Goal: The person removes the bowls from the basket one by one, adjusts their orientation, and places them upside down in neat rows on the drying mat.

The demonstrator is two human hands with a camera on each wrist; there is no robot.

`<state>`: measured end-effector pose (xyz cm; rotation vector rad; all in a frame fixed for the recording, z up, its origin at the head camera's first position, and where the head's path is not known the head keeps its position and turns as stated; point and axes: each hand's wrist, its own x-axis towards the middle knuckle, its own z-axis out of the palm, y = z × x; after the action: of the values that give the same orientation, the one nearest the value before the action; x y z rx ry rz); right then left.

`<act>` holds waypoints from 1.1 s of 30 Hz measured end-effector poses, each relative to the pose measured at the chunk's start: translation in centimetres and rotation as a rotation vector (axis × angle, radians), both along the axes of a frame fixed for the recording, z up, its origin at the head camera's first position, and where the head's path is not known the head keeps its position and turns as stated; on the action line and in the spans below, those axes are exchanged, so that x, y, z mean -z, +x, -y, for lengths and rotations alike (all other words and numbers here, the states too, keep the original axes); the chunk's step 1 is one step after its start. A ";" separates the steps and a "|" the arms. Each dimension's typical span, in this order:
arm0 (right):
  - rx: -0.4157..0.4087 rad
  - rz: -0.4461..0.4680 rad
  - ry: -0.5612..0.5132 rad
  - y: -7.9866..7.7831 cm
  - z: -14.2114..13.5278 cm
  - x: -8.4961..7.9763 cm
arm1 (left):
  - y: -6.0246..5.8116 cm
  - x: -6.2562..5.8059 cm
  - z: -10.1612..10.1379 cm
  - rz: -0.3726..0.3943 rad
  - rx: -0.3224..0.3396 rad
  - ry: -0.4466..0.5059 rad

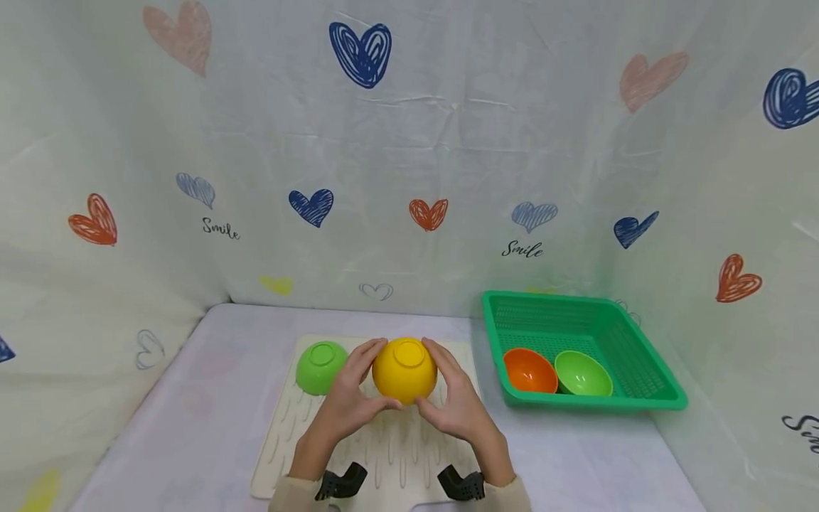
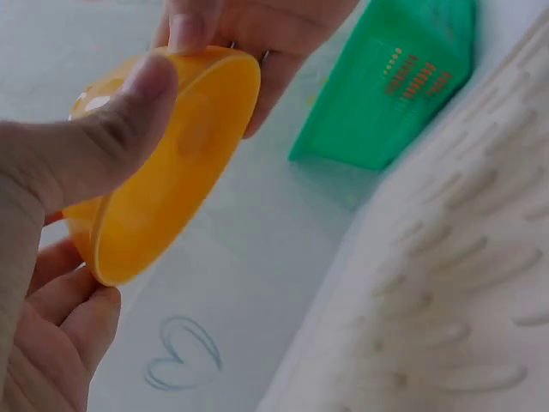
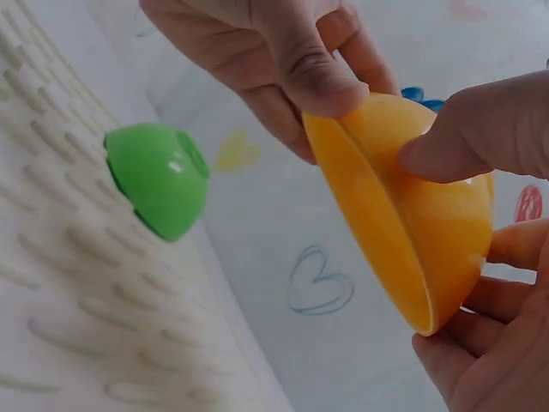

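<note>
- My left hand (image 1: 353, 398): half open in a wide curve, thumb and fingers parted by the left side of a yellow bowl (image 1: 404, 377); thumb on the near outer wall, fingers bent round to the far side, some tips at the rim.
- My right hand (image 1: 456, 395): a mirror of it, equally spread, gripping the right side, thumb laid on the outer wall, fingertips at the rim.
- Yellow bowl: held up over a cream ridged mat (image 1: 377, 444), apart from it, in front of me.
- Its direction: upside down, foot ring up, mouth facing the mat, rim roughly parallel to it. Round, so no long axis; base-to-mouth line about upright.
- Left of my hands: a green bowl (image 1: 318, 373), also inverted, on the mat.
- To the right: a green basket (image 1: 595, 403) holding an orange bowl (image 1: 531, 373) and a light green bowl (image 1: 585, 375), side by side.
</note>
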<state>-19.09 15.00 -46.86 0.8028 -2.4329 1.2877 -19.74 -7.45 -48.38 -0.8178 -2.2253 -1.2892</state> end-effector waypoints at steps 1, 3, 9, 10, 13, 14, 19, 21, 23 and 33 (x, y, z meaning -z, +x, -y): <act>0.012 0.004 -0.002 -0.3 0.1 0.6 | -0.2 0.4 0.1 0.009 -0.019 0.003; 0.025 0.022 -0.010 -0.8 0.2 2.0 | -0.5 1.2 0.1 0.029 -0.059 -0.003; -0.024 0.143 -0.103 -1.6 0.8 5.6 | -0.9 3.8 0.4 0.161 -0.114 -0.019; -0.031 0.160 -0.127 -1.7 0.9 6.0 | -1.0 4.1 0.5 0.182 -0.111 -0.019; -0.036 0.185 -0.164 -2.0 1.3 7.1 | -1.1 4.9 0.8 0.242 -0.108 -0.030; -0.035 0.188 -0.169 -2.1 1.4 7.4 | -1.2 5.1 0.9 0.266 -0.108 -0.039; -0.019 0.217 -0.176 -2.6 1.8 8.6 | -1.7 6.2 1.1 0.370 -0.108 -0.036; -0.005 0.222 -0.175 -2.5 1.9 8.9 | -1.9 6.5 1.1 0.386 -0.106 -0.035; 0.007 0.208 -0.163 -2.6 1.9 9.1 | -1.8 6.7 1.0 0.396 -0.110 -0.044; 0.025 0.176 -0.195 -3.1 1.9 9.8 | -2.0 6.8 0.9 0.415 -0.132 -0.041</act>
<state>-22.16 13.08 -56.66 0.6296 -2.3890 1.6181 -21.76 -8.34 -55.14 -0.4338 -2.5808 -1.4559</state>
